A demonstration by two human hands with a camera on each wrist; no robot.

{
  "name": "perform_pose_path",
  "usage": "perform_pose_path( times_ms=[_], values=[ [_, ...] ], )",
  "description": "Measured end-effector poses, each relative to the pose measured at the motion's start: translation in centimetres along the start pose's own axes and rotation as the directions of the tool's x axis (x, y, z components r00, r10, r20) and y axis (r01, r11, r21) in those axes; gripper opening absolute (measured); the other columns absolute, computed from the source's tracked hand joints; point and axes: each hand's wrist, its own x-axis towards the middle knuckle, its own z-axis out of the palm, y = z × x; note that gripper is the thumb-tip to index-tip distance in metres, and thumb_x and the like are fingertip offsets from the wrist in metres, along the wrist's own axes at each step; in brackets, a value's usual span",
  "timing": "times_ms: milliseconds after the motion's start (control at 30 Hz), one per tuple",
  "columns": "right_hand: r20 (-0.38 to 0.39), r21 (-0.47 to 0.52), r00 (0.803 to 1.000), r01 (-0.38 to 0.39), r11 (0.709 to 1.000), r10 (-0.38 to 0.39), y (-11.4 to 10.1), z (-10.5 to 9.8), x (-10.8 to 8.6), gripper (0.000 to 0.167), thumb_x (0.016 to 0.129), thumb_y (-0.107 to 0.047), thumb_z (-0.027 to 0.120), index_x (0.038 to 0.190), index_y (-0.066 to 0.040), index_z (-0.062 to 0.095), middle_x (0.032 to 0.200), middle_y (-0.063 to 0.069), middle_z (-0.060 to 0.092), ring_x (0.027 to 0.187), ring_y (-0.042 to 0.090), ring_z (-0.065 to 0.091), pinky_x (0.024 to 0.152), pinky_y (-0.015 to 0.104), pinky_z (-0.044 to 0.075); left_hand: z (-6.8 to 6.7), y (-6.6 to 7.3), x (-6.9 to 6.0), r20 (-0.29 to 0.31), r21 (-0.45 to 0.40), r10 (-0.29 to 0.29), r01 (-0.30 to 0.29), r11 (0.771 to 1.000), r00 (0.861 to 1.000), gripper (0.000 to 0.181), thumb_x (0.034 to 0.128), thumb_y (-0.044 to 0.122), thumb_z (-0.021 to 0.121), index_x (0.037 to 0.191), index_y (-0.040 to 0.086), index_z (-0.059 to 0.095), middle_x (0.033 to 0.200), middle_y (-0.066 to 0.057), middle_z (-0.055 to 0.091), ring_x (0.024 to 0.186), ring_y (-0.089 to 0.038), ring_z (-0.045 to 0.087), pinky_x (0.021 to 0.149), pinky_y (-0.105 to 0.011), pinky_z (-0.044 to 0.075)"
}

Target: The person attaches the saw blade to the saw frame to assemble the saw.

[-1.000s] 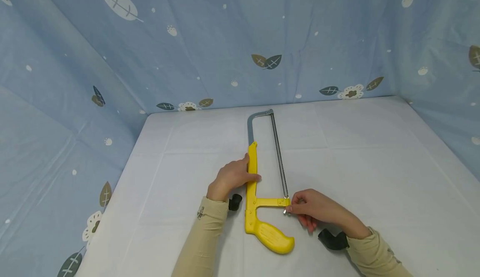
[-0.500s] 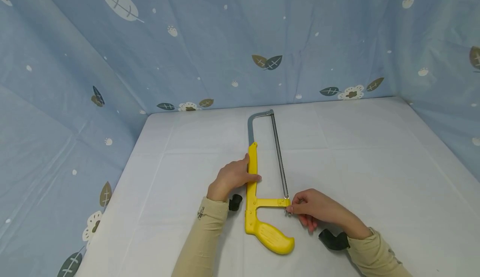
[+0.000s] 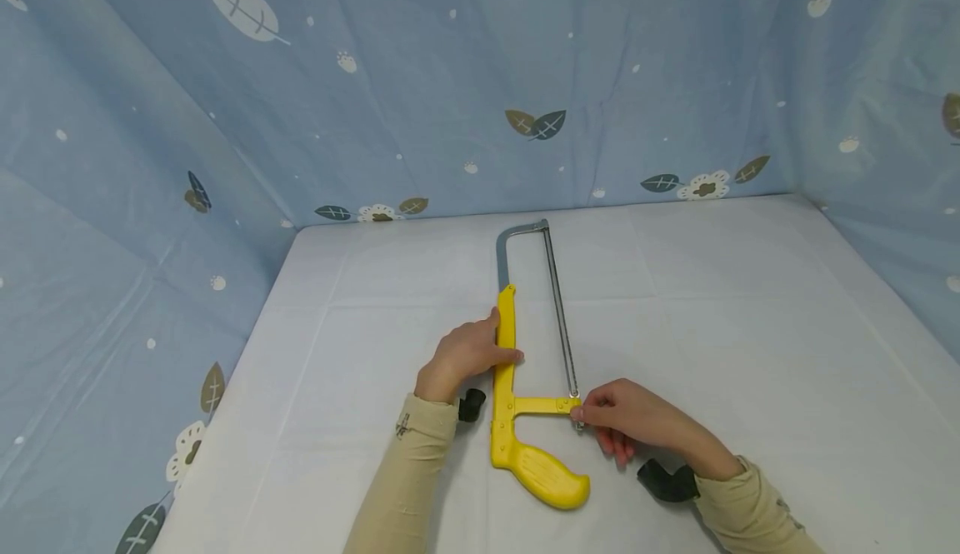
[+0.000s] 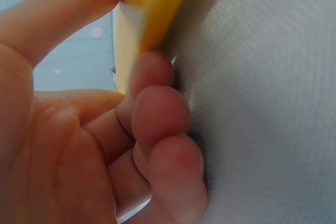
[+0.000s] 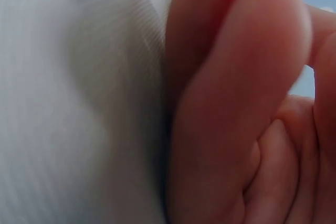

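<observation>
A hacksaw with a yellow frame lies flat, its yellow handle toward the viewer and its grey bow away. My left hand grips the frame's long side, thumb across it; in the left wrist view the thumb and fingers hold the yellow edge. The blade runs along the right side. At its near end, my right hand pinches the small metal wing nut, mostly covered by the fingertips. Curled fingers fill the right wrist view and hide the nut there.
The hacksaw rests on a white cloth-covered table. A blue patterned curtain rises behind and at both sides. Black wrist devices sit beside the left wrist and right wrist.
The wing nut has turned between my right fingertips, and less of it shows now. My left hand and the hacksaw have stayed in place.
</observation>
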Motion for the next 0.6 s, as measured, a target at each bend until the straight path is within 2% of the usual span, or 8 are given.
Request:
perform_pose_path(
  times_ms=[200, 600],
  values=[
    [-0.003, -0.004, 1.000, -0.008, 1.000, 0.008, 0.02, 0.16, 0.02, 0.036, 0.083, -0.042, 0.058, 0.079, -0.007, 0.061, 0.053, 0.003, 0.054, 0.038, 0.015, 0.050, 0.038, 0.026, 0.041, 0.01, 0.00, 0.05, -0.001, 0.006, 0.006, -0.006, 1.000, 1.000, 0.085, 0.0767, 0.048, 0.063, 0.142, 0.010, 0.023, 0.085, -0.001, 0.053, 0.072, -0.017, 0.050, 0.062, -0.030, 0.039],
    [0.026, 0.017, 0.999, 0.032, 0.999, -0.033, 0.05, -0.28, -0.01, 0.032, 0.084, -0.038, 0.058, 0.080, -0.007, 0.064, 0.053, 0.004, 0.055, 0.038, 0.016, 0.052, 0.038, 0.025, 0.041, -0.01, 0.03, -0.03, 0.000, -0.001, 0.002, -0.002, 1.000, 1.000, 0.087, 0.0765, 0.049, 0.062, 0.142, 0.010, 0.022, 0.092, -0.002, 0.056, 0.074, -0.017, 0.051, 0.063, -0.031, 0.039]
  ],
)
